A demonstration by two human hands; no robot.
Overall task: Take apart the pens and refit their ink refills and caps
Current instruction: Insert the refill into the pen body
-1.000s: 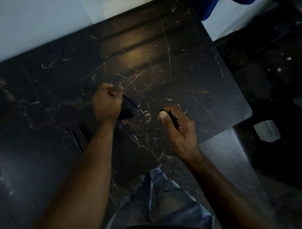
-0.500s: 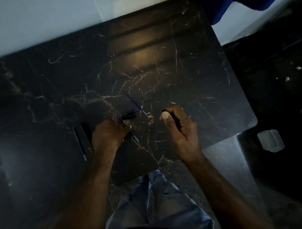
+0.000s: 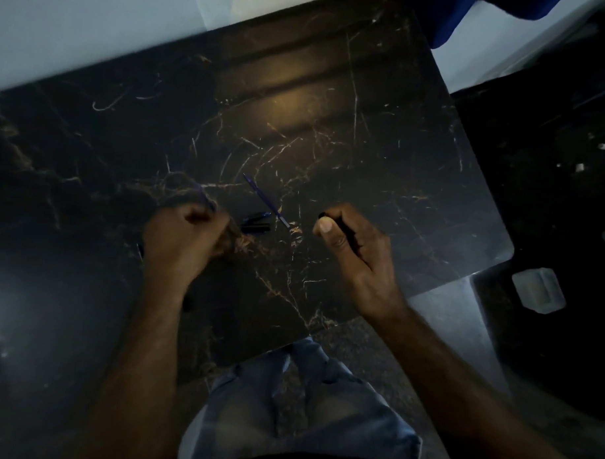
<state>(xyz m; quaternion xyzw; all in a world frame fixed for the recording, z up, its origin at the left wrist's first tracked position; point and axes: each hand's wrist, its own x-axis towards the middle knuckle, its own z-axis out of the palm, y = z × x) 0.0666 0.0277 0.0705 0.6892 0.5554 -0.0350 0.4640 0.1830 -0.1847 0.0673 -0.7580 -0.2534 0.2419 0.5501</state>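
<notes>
On the dark marble table (image 3: 333, 93) a thin blue ink refill (image 3: 266, 201) lies diagonally between my hands. Two small dark pen caps (image 3: 256, 223) lie side by side just left of its near end. My left hand (image 3: 187, 237) is closed in a fist around another thin blue refill (image 3: 206, 197), whose tip sticks out above the knuckles; the hand is blurred. My right hand (image 3: 352, 244) is closed on a black pen barrel (image 3: 324, 216), its end showing above the thumb. Dark pen parts under my left wrist are mostly hidden.
The table's right corner (image 3: 506, 246) ends at a dark floor, where a pale plastic container (image 3: 538, 289) lies. A light wall runs along the table's far side, and blue cloth (image 3: 473, 15) hangs at the top right. My legs in jeans (image 3: 287, 417) are below the near edge.
My left hand went from the far refill down to the near one and now lifts it off the table. My right hand kept its grip on the barrel and barely moved.
</notes>
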